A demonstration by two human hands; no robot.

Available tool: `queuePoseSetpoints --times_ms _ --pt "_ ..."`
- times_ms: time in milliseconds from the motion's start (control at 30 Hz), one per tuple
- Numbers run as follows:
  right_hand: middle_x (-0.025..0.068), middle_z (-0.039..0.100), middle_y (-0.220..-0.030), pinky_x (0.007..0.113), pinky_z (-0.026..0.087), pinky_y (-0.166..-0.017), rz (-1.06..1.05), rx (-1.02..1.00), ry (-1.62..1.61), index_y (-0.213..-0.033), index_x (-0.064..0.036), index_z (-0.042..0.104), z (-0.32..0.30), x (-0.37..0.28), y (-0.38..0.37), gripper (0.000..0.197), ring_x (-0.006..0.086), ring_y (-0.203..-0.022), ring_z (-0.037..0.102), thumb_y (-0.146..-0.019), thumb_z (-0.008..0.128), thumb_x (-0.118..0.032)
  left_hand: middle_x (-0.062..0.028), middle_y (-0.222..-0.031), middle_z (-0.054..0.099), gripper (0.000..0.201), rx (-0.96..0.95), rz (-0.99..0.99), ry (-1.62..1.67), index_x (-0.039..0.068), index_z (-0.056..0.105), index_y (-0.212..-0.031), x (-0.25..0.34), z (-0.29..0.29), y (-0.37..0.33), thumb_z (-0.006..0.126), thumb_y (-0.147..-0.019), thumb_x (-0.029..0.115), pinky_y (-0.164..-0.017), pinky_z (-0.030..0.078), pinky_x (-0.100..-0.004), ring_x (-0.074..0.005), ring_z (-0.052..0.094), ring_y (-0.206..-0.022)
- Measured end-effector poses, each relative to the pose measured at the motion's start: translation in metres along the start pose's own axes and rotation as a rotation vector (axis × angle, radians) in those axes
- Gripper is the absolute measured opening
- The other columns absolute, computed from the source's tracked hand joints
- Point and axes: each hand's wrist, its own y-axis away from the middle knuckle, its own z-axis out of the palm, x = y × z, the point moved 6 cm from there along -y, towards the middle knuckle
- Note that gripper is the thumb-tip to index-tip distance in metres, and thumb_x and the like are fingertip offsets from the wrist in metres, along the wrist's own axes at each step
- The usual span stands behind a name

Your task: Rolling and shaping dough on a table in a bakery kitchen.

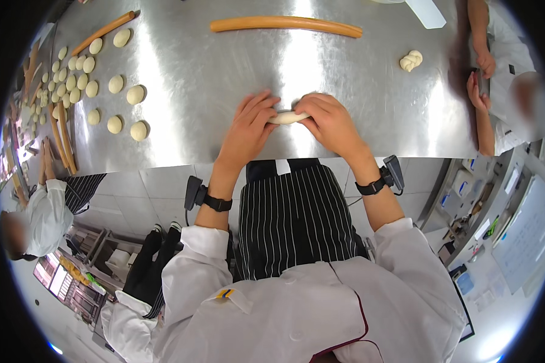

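Observation:
A short, pale roll of dough (pixel 289 117) lies at the near side of the steel table, stretched between my two hands. My left hand (pixel 250 124) has its fingers curled over the roll's left end. On the other end, my right hand (pixel 331 121) grips the dough between thumb and fingers. Farther off to the right rests a knotted piece of dough (pixel 411 60), apart from both hands. Many round dough balls (pixel 71 81) are spread over the table's left side, the nearest one (pixel 138 130) left of my left hand.
A long wooden rolling pin (pixel 286 25) lies across the steel table (pixel 212 66) beyond my hands. More rolling pins (pixel 65 139) are at the left, and a white scraper (pixel 427 13) sits far right. Co-workers stand at the right end (pixel 507 91) and at the left (pixel 42 212).

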Motion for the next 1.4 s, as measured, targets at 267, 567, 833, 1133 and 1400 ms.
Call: queuePoseSetpoints --times_ms 267,567,833,1133,1400 --pt "0.0115 0.071 -0.113 0.04 0.06 -0.082 0.084 0.027 -0.32 -0.127 -0.0073 0.075 -0.01 -0.059 -0.068 0.034 0.0324 -0.097 0.073 -0.094 0.079 -0.003 -0.0169 -0.127 0.075 0.047 0.039 -0.234 0.199 0.005 0.07 -0.14 -0.016 -0.088 -0.003 0.072 -0.095 -0.007 -0.097 0.062 -0.0431 -0.0376 0.073 -0.117" --pt "0.0112 0.07 -0.116 0.042 0.059 -0.09 -0.142 0.01 -0.137 -0.124 -0.0067 0.077 0.075 -0.048 -0.157 0.035 0.0331 -0.103 0.07 -0.09 0.076 0.0 -0.0139 -0.139 0.07 0.047 0.215 -0.097 -0.205 0.006 0.071 -0.141 -0.108 -0.127 0.019 0.061 -0.098 -0.01 -0.108 0.054 -0.0445 -0.0368 0.062 -0.125" --pt "0.0079 0.071 -0.111 0.037 0.056 -0.082 0.061 0.09 -0.119 -0.123 -0.0075 0.08 0.077 -0.041 -0.132 0.031 0.026 -0.095 0.066 -0.093 0.084 -0.012 -0.0118 -0.141 0.07 0.04 0.455 -0.158 -0.227 0.002 0.069 -0.142 -0.122 -0.114 0.05 0.065 -0.102 -0.001 -0.114 0.05 -0.0457 -0.0365 0.059 -0.134" --pt "0.007 0.071 -0.112 0.037 0.056 -0.088 0.014 0.225 0.03 -0.118 -0.0077 0.084 0.078 -0.04 -0.128 0.027 0.0255 -0.101 0.065 -0.091 0.086 -0.015 -0.008 -0.135 0.072 0.026 0.57 -0.295 -0.177 0.003 0.079 -0.127 -0.139 -0.117 0.055 0.07 -0.102 0.003 -0.106 0.053 -0.0421 -0.0342 0.06 -0.127" --pt "0.0103 0.071 -0.138 0.043 0.053 -0.105 -0.142 0.189 0.381 -0.139 -0.0069 0.075 0.09 -0.077 -0.125 0.041 0.0309 -0.121 0.062 -0.098 0.077 -0.013 -0.0169 -0.143 0.063 0.047 0.64 -0.362 -0.245 0.003 0.07 -0.142 -0.128 -0.121 0.083 0.063 -0.096 -0.004 -0.113 0.046 -0.0498 -0.0401 0.055 -0.126"
